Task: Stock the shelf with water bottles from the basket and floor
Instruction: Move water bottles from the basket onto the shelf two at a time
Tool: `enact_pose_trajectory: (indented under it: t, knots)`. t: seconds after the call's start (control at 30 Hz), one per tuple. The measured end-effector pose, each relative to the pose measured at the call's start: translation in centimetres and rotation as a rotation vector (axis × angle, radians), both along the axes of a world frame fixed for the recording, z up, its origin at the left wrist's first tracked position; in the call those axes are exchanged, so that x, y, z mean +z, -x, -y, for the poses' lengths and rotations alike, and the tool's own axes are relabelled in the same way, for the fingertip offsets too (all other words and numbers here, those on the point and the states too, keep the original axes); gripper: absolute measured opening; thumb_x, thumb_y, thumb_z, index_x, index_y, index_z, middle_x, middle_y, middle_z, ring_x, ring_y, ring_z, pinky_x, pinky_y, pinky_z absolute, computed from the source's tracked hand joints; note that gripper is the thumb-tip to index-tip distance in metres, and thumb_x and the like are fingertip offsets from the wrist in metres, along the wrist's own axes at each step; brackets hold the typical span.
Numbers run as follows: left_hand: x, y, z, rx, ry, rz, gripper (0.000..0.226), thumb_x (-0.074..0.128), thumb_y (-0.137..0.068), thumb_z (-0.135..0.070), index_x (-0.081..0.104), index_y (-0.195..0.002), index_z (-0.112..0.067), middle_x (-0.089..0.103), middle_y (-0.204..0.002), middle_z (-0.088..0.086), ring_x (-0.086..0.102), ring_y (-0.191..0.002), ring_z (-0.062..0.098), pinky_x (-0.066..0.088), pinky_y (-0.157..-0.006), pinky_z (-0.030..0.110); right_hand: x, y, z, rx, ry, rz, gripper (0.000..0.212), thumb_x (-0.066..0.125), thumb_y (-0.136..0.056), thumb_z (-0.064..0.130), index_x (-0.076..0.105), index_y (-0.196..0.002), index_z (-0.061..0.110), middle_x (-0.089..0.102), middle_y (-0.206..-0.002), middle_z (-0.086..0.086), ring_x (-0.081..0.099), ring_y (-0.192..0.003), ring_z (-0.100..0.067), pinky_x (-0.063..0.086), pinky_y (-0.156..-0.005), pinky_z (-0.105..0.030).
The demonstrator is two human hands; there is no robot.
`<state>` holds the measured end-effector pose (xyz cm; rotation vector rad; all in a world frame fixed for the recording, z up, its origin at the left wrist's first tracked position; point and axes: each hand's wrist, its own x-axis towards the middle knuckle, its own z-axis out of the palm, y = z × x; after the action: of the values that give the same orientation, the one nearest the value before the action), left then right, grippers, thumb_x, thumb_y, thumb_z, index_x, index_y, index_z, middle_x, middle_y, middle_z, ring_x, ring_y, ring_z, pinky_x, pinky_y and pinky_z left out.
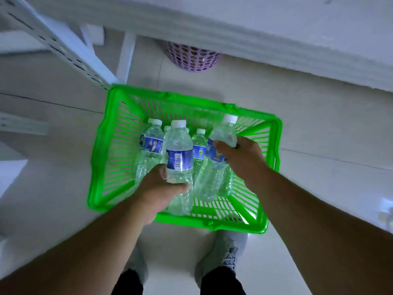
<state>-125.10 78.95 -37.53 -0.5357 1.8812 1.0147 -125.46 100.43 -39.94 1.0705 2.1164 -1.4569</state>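
Pickup is proceeding: the left hand (158, 184) is gripping one water bottle (179, 154) mid-basket, the right hand (240, 158) is gripping another bottle (221, 143) nearer the green basket (100, 167) right rim, both requiring a lift onto the shelf (276, 35).

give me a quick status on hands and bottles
Left hand grips one water bottle; right hand grips another. Both over green basket, more bottles inside. Nothing in the way.
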Motion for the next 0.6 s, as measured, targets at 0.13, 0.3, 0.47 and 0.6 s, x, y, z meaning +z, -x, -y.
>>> enact_pose_trajectory:
  t: [0.13,0.3,0.47,0.6]
  knots:
    - [9.2,0.5,1.6,0.063,-0.058,-0.117,0.059,0.083,-0.054,-0.034,0.061,-0.107,-0.019,0.067,-0.113,0.011,0.063,-0.107,0.029,0.048,-0.099,0.049,9.8,1.5,1.0,0.05,0.051,-0.099,0.023,0.079,-0.071,0.043,0.075,-0.078,0.022,0.073,-0.068,0.006,0.06,-0.057,-0.005,0.047,-0.058,-0.026]
    - [21.6,0.7,4.2,0.083,-0.12,-0.303,0.041,0.084,-0.071,-0.002,0.06,-0.102,-0.016,0.071,-0.095,0.006,0.066,-0.087,0.011,0.046,-0.077,0.018,24.1,2.0,3.2,0.157,0.041,-0.242,0.024,0.079,-0.075,0.043,0.075,-0.089,0.024,0.075,-0.078,0.005,0.067,-0.069,-0.011,0.053,-0.072,-0.035]
    - [34.6,-0.1,8.2,0.024,-0.174,-0.4,0.047,0.083,-0.073,-0.006,0.059,-0.11,-0.023,0.071,-0.108,-0.007,0.063,-0.096,-0.008,0.044,-0.078,0.005,37.9,0.1,6.6,0.145,-0.031,-0.383,0.023,0.079,-0.08,0.038,0.074,-0.097,0.025,0.076,-0.082,0.006,0.072,-0.079,-0.015,0.056,-0.076,-0.035]
    - [45.1,-2.1,11.8,0.002,-0.165,-0.48,0.049,0.086,-0.07,-0.017,0.058,-0.108,-0.03,0.068,-0.108,-0.011,0.062,-0.105,0.005,0.048,-0.09,0.027,49.7,-2.5,9.5,0.081,-0.066,-0.474,0.023,0.077,-0.079,0.04,0.075,-0.096,0.025,0.076,-0.082,0.007,0.071,-0.079,-0.017,0.058,-0.076,-0.04]
